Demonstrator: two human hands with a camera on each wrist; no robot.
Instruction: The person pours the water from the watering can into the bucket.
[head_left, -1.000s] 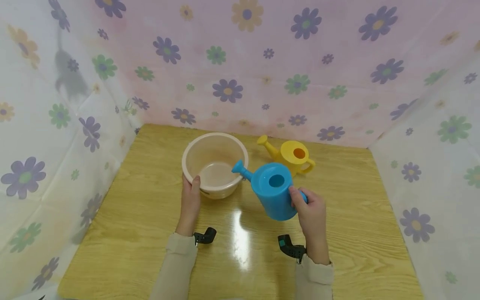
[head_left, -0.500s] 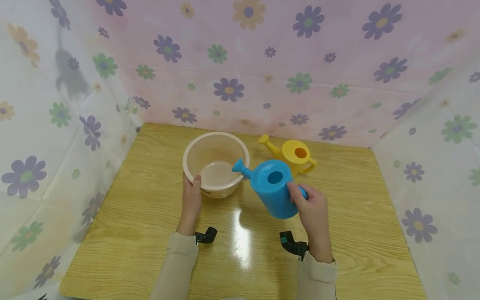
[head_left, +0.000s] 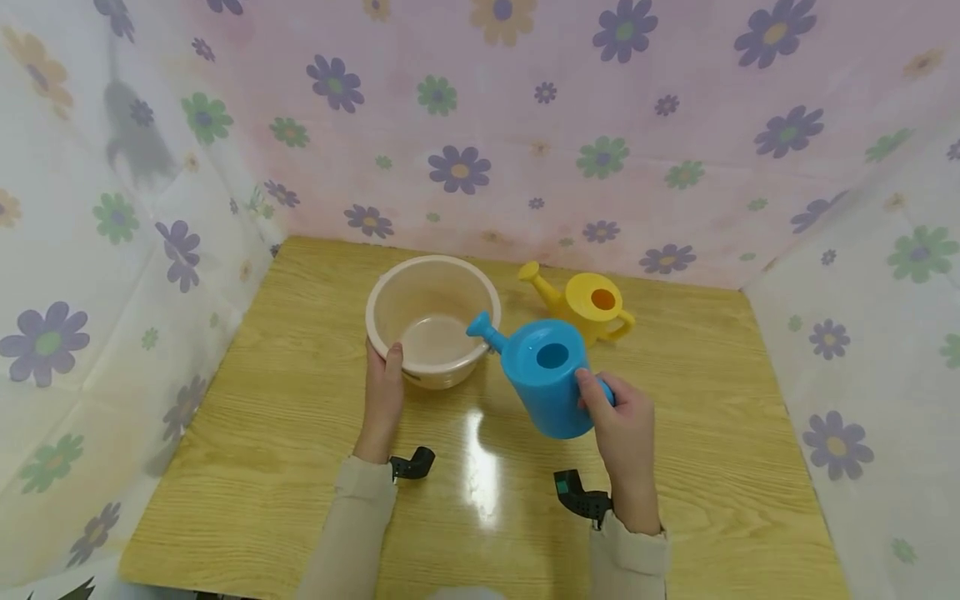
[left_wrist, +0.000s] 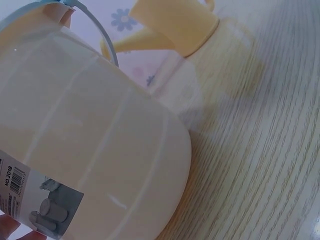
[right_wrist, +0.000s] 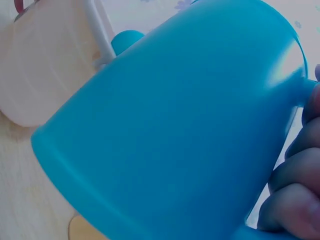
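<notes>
My left hand (head_left: pixel 383 396) holds the near-left rim of a beige bucket (head_left: pixel 433 379), thumb over the edge and fingers along its outside. In the left wrist view, the bucket's side (left_wrist: pixel 115 135) bears a paper label (left_wrist: pixel 40 197), with fingertips (left_wrist: pixel 7 225) at its lower corner. My right hand (head_left: pixel 626 429) grips the handle of a blue watering can (head_left: pixel 551 387); in the right wrist view its curled fingers (right_wrist: pixel 295 205) wrap that handle. The can leans left, and its spout head (head_left: pixel 482 325) overlaps the bucket's right rim. No water is visible coming out.
A yellow watering can (head_left: pixel 587 300) stands behind the blue one, spout to the left. Flower-print sheets (head_left: pixel 517 158) enclose the wooden table (head_left: pixel 712 467) at the back and both sides. The bucket's carrying handle (left_wrist: pixel 97 27) shows in the left wrist view.
The head view has tilted slightly, so the scene sits a little higher in it. Both hands keep their holds, and the blue watering can stays nearly in place beside the bucket.
</notes>
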